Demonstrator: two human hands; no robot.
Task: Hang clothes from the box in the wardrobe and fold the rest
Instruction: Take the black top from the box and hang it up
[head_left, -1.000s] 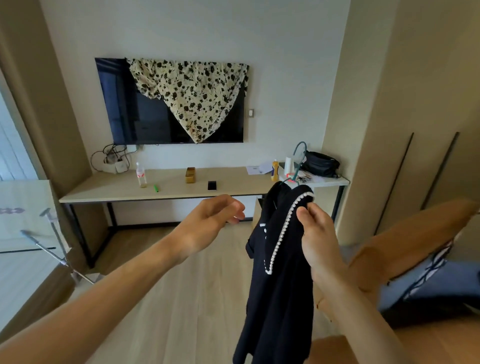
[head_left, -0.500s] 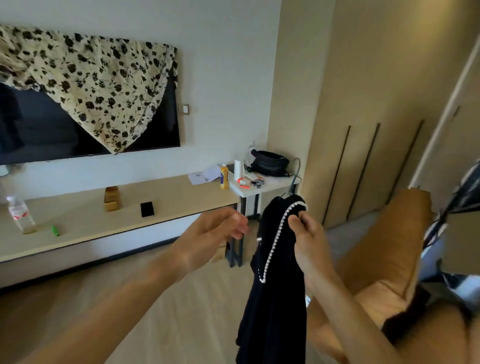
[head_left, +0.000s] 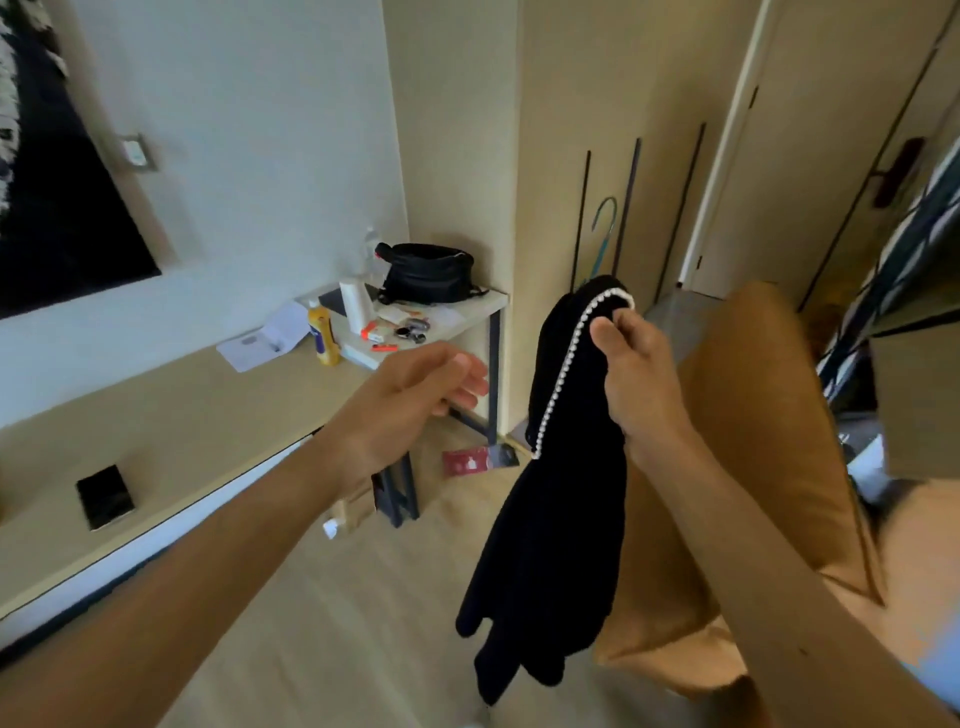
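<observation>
A black garment (head_left: 556, 509) with a white pearl trim hangs in the air on a teal hanger whose hook (head_left: 605, 223) sticks up above it. My right hand (head_left: 636, 379) pinches the garment at its shoulder, next to the pearl trim. My left hand (head_left: 415, 395) floats to the left of the garment, fingers loosely curled, holding nothing. The wardrobe's beige doors (head_left: 649, 171) with dark vertical handles stand behind the garment. The cardboard box (head_left: 914, 405) shows at the right edge.
A long low desk (head_left: 171, 415) runs along the left wall with a black phone (head_left: 105, 496), a yellow bottle (head_left: 322, 338) and a black bag (head_left: 426, 273). An orange-tan cushion (head_left: 753, 467) lies to the right. A room door (head_left: 831, 145) stands at the far right.
The view has swung to the right, from the TV wall toward the wardrobe doors. My right hand keeps its pinch on the black garment; my left hand stays beside it, holding nothing.
</observation>
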